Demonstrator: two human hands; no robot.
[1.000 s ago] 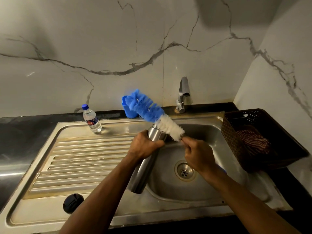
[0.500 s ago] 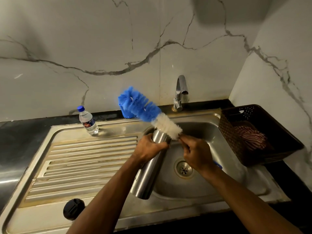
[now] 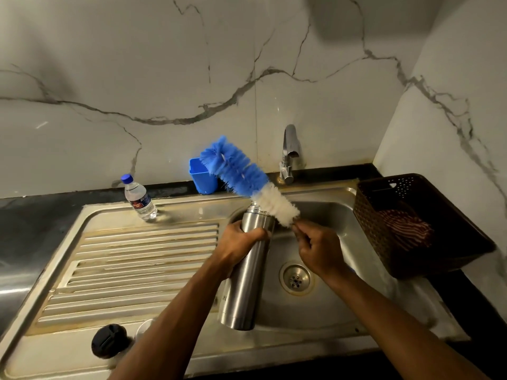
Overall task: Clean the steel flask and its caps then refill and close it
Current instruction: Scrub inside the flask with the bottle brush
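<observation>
Stainless steel sink unit set in a black worktop; white marble-veined wall behind and at right. Left hand gripping steel flask near its neck, held tilted over the basin's left edge. Right hand pinching the handle of a blue-and-white bottle brush above the flask mouth. Black cap at drainboard's front edge. Water bottle and blue cup at back edge, tap beside. Dark basket with striped cloth at right edge.
</observation>
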